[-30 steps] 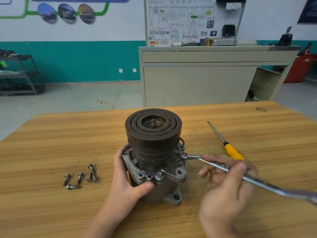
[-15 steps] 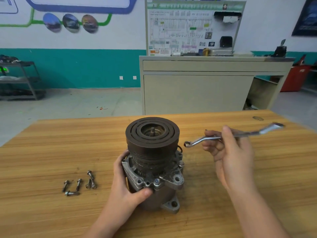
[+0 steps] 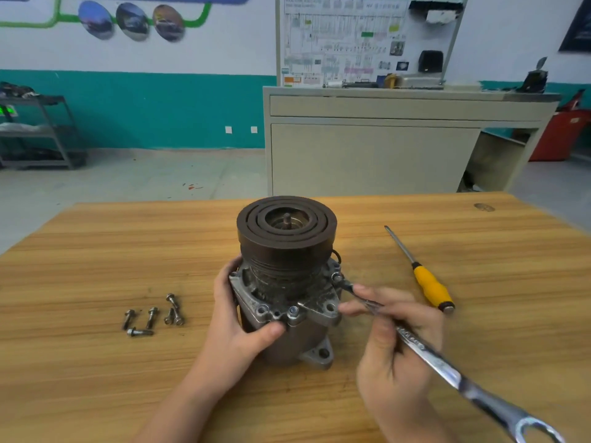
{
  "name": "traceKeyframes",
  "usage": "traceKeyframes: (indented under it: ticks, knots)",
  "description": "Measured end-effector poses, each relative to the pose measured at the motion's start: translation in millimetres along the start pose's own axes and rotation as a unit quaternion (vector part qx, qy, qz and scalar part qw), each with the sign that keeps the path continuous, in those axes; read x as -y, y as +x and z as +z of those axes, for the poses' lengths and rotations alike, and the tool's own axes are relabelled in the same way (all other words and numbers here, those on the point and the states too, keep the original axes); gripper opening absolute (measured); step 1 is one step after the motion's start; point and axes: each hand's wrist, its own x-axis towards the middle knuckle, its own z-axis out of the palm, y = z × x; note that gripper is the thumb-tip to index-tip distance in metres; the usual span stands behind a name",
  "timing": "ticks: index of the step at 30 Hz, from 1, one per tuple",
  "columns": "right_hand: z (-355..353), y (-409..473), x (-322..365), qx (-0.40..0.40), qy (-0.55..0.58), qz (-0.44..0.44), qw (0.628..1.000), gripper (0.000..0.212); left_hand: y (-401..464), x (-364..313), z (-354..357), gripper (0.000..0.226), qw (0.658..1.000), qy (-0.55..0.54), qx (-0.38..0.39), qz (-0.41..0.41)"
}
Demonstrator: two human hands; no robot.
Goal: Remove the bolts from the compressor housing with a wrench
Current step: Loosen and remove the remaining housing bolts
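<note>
Two bare forearms, no sleeves in view, left hand [image 3: 238, 327] and right hand [image 3: 395, 356] ungloved, short plain fingernails, both beside the compressor housing [image 3: 287, 314]

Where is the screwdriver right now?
In the head view, the screwdriver lies on the table, right of the compressor, just beyond the right hand.

Wooden table [image 3: 96, 362]: bare board along the far edge and the near-left corner.
Left of centre: loose bolts [image 3: 152, 316], clustered, well apart from the compressor [image 3: 284, 282].
Centre: compressor upright; left hand [image 3: 238, 327] covers its left and front side.
Right side: wrench [image 3: 447, 367] slants from the housing flange toward the near-right corner, held in the right hand [image 3: 393, 350].
Beyond it: yellow-handled screwdriver [image 3: 422, 276], lying diagonally, with open board between it and the compressor.
</note>
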Motion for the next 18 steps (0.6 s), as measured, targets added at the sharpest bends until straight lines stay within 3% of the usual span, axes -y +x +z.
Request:
traceKeyframes:
  ticks: [2, 4, 7, 9, 12, 15, 18]
  knots:
    - [3.1, -2.8, -0.7, -0.049, 0.017, 0.026, 0.998, 0.009, -0.7, -0.1, 1.5, 0.102, 1.000, -0.001, -0.002, 0.006]
    - [6.2, 5.6, -1.7, -0.153, 0.045, 0.111, 0.981, 0.014, -1.0, 0.6, 2.1, 0.105, 1.000, -0.004, 0.002, 0.004]
    - [4.2, 28.2, -16.7, -0.262, 0.088, 0.319, 0.907, 0.023, -1.2, 3.9, 2.3, 0.114, 1.000, -0.003, 0.007, -0.002]
    - [0.4, 46.9, -34.0, -0.247, 0.121, 0.451, 0.849, 0.023, -1.2, 5.7, 2.9, 0.122, 1.000, 0.000, 0.006, -0.010]
    - [2.4, 74.5, -55.0, -0.156, 0.127, 0.593, 0.780, 0.013, -0.1, 6.7, 2.7, 0.131, 1.000, 0.004, 0.009, -0.018]
    - [4.2, 89.3, -57.5, -0.104, 0.190, 0.626, 0.749, 0.011, 0.9, 6.2, 1.6, 0.132, 1.000, 0.009, 0.014, -0.024]
    - [-10.3, 91.7, -49.2, -0.186, 0.249, 0.564, 0.765, 0.014, 1.8, 5.2, 0.0, 0.138, 0.999, 0.019, 0.013, -0.027]
